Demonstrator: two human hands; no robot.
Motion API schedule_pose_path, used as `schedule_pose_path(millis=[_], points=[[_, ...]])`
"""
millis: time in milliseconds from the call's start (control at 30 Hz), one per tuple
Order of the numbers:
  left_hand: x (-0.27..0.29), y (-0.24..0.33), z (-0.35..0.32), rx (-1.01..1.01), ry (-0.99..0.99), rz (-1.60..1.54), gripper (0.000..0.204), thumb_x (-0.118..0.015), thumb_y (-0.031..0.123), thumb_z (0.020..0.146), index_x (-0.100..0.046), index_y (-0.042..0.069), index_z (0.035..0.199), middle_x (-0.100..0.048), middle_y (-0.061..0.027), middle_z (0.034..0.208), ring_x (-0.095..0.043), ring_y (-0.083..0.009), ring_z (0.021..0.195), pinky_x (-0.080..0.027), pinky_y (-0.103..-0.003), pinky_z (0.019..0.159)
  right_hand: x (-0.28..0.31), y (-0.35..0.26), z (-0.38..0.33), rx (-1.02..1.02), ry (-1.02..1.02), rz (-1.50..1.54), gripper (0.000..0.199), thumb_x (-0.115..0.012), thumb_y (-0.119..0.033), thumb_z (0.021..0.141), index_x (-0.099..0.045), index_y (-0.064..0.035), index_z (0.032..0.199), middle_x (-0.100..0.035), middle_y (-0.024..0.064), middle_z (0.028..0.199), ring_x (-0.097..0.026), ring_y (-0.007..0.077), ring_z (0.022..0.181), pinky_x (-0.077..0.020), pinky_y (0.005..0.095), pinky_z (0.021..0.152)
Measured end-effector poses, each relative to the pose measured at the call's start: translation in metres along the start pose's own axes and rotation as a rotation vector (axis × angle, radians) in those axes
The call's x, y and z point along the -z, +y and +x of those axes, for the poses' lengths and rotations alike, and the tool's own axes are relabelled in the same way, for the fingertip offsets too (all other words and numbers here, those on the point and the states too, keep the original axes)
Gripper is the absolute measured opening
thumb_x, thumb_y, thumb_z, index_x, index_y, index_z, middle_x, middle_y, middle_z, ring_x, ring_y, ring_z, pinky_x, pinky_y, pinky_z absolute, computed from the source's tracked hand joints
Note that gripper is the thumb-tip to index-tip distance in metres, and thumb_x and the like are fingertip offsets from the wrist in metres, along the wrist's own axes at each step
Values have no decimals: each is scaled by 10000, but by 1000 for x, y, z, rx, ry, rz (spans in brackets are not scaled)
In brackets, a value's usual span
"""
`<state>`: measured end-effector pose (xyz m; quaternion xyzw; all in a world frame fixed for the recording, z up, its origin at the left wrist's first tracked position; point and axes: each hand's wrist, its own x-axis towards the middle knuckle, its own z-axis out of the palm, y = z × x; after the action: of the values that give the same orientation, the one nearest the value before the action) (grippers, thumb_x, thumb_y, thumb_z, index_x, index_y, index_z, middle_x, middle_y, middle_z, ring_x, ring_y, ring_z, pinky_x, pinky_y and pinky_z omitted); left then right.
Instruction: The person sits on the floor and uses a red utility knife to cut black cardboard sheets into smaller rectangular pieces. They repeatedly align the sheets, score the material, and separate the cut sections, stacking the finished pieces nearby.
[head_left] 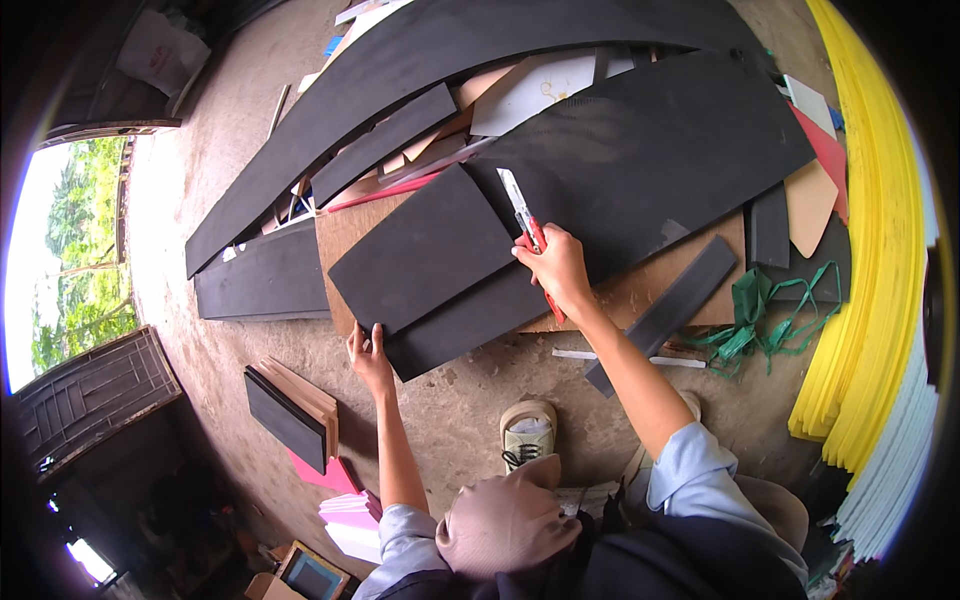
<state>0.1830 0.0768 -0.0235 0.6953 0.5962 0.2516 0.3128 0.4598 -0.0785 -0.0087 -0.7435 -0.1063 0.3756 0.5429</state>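
Note:
My right hand (556, 268) is closed round a red utility knife (532, 232), its blade extended and pointing away from me. Beneath the knife lies a large black foam sheet (640, 150). A smaller black rectangular foam piece (425, 250) rests on top of the sheet's left part. At that piece's near left corner, my left hand (370, 355) grips the edge, thumb on top; the fingers below are partly hidden. Under the foam, a brown wooden board (345, 235) shows at the left and near side.
A long black strip (690, 295) overhangs the board's near edge. Green plastic ties (755, 310) lie to its right. Yellow sheets (870, 250) are stacked at the far right. On the floor at left are stacked black and tan pieces (295, 410) and pink sheets (350, 515).

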Motion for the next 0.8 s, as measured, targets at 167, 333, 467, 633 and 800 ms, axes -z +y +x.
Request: schedule_pose_path(millis=[167, 333, 467, 633, 800], points=[[3, 4, 1, -11, -23, 46, 442, -641, 248, 808, -536, -2, 1158, -534, -62, 989, -521, -153, 927, -399, -264, 830, 0, 4, 1, 11, 9, 18, 143, -651, -114, 735, -571, 4, 746, -617, 72, 671, -561, 146, 454, -444, 280, 434], [3, 2, 1, 5, -15, 70, 401, -641, 197, 809, -545, 21, 1156, -513, -65, 1020, -532, -138, 887, -462, -257, 753, 1, 4, 0, 14, 15, 53, 140, -643, -122, 738, -573, -1, 749, -613, 76, 660, -563, 149, 454, -440, 282, 436], [8, 1, 3, -8, -47, 134, 431, -655, 235, 794, -547, 21, 1153, -511, -89, 1026, -534, -165, 880, -451, -293, 771, 0, 2, -1, -13, -7, 6, 154, -644, -134, 737, -571, 0, 741, -602, 86, 647, -565, 156, 454, -441, 285, 443], [-6, 31, -10, -229, 125, 663, 606, -648, 234, 787, -383, 16, 1286, -401, -159, 1197, -412, -287, 1082, -336, -411, 930, 0, 12, 6, 201, 55, -158, 220, -558, -206, 815, -542, 13, 803, -595, 130, 653, -576, 286, 492, -462, 361, 501], [-47, 114, -21, -662, -197, 451, 722, -636, 215, 777, -236, 64, 1359, -204, -159, 1389, -138, -327, 1312, -121, -506, 1047, 2, -28, 17, 354, 26, -653, 283, -394, -237, 898, -423, 36, 968, -597, 204, 657, -587, 401, 609, -485, 462, 574]])
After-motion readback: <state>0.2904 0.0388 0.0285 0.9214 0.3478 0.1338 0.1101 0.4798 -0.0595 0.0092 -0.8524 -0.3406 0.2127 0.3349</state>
